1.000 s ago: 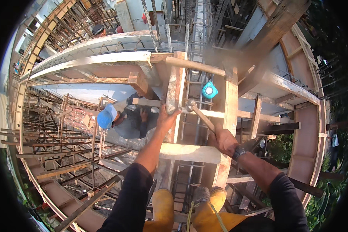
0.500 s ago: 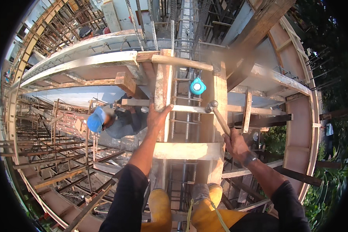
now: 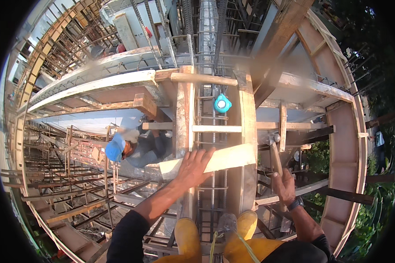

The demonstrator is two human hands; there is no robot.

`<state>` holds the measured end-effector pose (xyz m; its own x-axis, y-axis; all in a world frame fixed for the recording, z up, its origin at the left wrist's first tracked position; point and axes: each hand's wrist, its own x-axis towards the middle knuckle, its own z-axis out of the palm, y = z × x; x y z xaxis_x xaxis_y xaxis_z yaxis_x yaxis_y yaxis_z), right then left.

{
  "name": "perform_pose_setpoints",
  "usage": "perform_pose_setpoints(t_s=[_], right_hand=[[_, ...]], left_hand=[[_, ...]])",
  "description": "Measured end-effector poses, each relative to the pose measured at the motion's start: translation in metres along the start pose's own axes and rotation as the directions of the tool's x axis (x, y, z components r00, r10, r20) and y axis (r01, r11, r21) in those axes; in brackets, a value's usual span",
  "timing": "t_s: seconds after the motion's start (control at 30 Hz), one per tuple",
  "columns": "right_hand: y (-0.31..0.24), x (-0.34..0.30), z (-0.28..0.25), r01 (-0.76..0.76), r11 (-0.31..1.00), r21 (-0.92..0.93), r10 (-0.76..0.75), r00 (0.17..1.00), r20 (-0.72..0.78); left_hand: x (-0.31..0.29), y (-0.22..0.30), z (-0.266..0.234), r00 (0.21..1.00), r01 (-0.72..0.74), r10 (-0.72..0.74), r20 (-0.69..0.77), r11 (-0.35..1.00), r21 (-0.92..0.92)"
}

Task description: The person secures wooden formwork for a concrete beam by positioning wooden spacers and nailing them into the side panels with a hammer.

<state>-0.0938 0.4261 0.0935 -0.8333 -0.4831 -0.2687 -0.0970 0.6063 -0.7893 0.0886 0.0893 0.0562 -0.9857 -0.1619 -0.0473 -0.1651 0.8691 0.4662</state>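
Observation:
A short, pale wooden board (image 3: 230, 158) lies slantwise across the two long timber sides of a formwork channel, its right end higher in the picture. My left hand (image 3: 194, 167) is on the board's left half, fingers over its top; the thumb is hidden. To the right of the channel, my right hand (image 3: 284, 187) is closed around the handle of a hammer (image 3: 275, 153), its head pointing away from me. Beyond the board, a narrow wooden strip (image 3: 217, 129) spans the channel. Farther up sits a turquoise, rounded case (image 3: 222, 104) with a pale round centre.
My yellow boots (image 3: 188, 239) stand at the near end of the channel. Steel bars (image 3: 213, 175) run inside it. Below left is a person in a blue cap (image 3: 115, 148). A thick slanting post (image 3: 281, 37) rises at upper right; open scaffold timbers (image 3: 74, 175) lie below.
My left hand has come nearer, from the far timber edge onto the board, which has turned from level to slanted. The hammer has swung right, away from the narrow strip.

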Motion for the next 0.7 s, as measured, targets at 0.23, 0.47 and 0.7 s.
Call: perform_pose_setpoints(t_s=[0.23,0.47,0.7], right_hand=[[-0.006,-0.004,-0.015,-0.102,0.973,0.206,0.136,0.978,-0.157],[0.005,-0.009,-0.015,-0.216,0.933,0.288,0.246,0.967,-0.072],[0.037,-0.021,-0.020,-0.305,0.916,0.260,0.326,0.944,-0.039]], left_hand=[[0.160,-0.046,-0.045,0.966,-0.045,0.079,-0.246,0.989,0.139],[0.175,-0.076,0.004,0.985,-0.036,0.083,-0.153,0.958,0.284],[0.200,-0.079,-0.017,0.990,0.030,-0.053,-0.130,0.986,-0.166]])
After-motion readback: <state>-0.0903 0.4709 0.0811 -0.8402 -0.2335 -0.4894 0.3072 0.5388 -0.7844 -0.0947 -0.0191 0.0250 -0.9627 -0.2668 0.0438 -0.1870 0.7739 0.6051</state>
